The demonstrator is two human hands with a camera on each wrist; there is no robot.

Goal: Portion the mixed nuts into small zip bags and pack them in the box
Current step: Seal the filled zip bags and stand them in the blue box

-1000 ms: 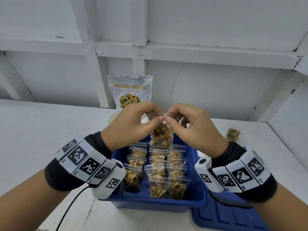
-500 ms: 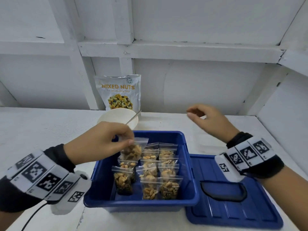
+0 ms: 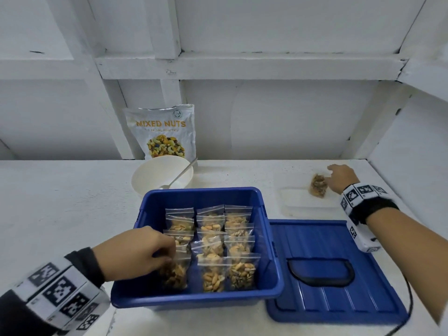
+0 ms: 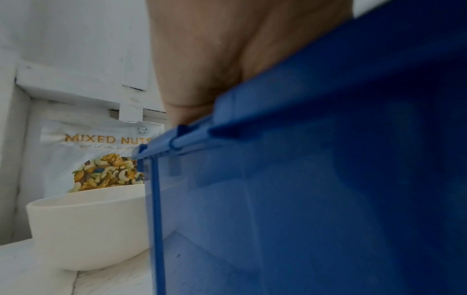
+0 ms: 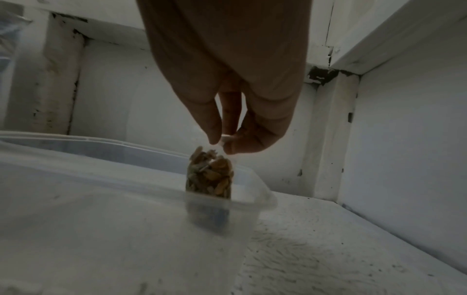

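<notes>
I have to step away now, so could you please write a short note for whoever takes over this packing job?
Left hand: lowering a filled zip bag into the front left of the blue box.
Right hand: pinching the top of another filled bag in the clear tub.
Done: three rows of bags packed; the bowl looks empty.
Left: pack that last bag, then fit the lid.

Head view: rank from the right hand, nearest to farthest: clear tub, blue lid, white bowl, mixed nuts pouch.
From the right hand, which pinches a filled zip bag:
1. Clear tub, right under and beside the hand, far right.
2. Blue lid, flat on the table, nearer the camera.
3. White bowl, behind the blue box, left of centre.
4. Mixed nuts pouch, against the back wall; farthest, though only a little beyond the bowl.
</notes>
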